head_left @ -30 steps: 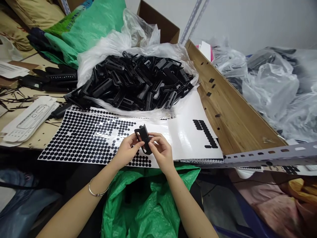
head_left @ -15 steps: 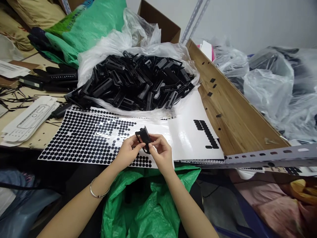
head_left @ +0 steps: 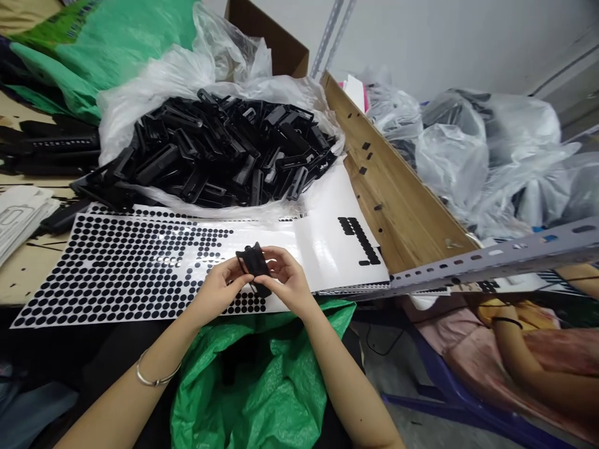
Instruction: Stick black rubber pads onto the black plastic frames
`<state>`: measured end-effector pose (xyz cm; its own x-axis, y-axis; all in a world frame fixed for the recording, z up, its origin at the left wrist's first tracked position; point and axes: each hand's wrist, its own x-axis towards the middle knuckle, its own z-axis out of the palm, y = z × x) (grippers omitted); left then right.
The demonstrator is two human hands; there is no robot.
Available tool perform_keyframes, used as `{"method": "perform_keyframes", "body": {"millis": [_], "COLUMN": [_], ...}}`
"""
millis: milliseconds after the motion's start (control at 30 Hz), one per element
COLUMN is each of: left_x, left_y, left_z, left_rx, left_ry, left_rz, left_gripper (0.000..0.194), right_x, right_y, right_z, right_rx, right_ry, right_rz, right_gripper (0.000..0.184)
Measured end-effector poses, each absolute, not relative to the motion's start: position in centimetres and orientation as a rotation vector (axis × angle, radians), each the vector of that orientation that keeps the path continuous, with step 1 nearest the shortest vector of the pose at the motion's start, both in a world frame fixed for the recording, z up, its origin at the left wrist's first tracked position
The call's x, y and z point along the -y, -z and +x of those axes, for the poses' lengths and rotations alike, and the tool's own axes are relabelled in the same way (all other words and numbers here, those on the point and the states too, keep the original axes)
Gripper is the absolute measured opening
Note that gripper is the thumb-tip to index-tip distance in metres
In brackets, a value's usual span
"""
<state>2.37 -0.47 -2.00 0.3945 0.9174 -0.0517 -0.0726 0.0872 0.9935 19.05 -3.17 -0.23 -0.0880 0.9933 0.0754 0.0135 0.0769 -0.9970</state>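
Note:
Both hands hold one small black plastic part (head_left: 254,260) between them, above the near edge of a sticker sheet. My left hand (head_left: 219,288) pinches its left side with thumb and fingers. From the right, my right hand (head_left: 287,280) grips it, the thumb pressed on its lower face. Beneath and behind them lies the white sheet of round black stickers (head_left: 116,262). Right of it a second white sheet (head_left: 322,231) carries a short row of black oblong stickers (head_left: 358,240). Beyond, a clear plastic bag (head_left: 126,93) is heaped with similar black parts (head_left: 224,153).
A green woven sack (head_left: 281,386) gapes open below my hands. On the right stand a wooden board (head_left: 397,193) and a perforated metal rail (head_left: 496,252), with filled plastic bags (head_left: 453,156) behind. Another person's arm (head_left: 519,349) shows at far right. Paper cards (head_left: 23,215) lie left.
The view has swung to the right, so the scene sits further left and another person's arm has come into sight. The black part has been turned between my fingers, its broad face now showing.

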Motion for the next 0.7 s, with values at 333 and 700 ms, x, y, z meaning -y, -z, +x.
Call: {"method": "perform_keyframes", "body": {"millis": [333,700], "left_x": [0.0,-0.7], "left_y": [2.6,3.9], "left_z": [3.5,5.1], "left_rx": [-0.82,-1.052], "left_ry": [-0.923,-1.074], "left_rz": [0.955,0.755], "left_gripper": [0.047,0.04], "right_x": [4.2,7.2], "right_y": [-1.5,0.1], "right_z": [24.9,38.3], "right_rx": [1.745,1.394], "right_ry": [-0.534,0.014], "right_rz": [-1.355,-2.146], "right_gripper": [0.056,0.029]}}
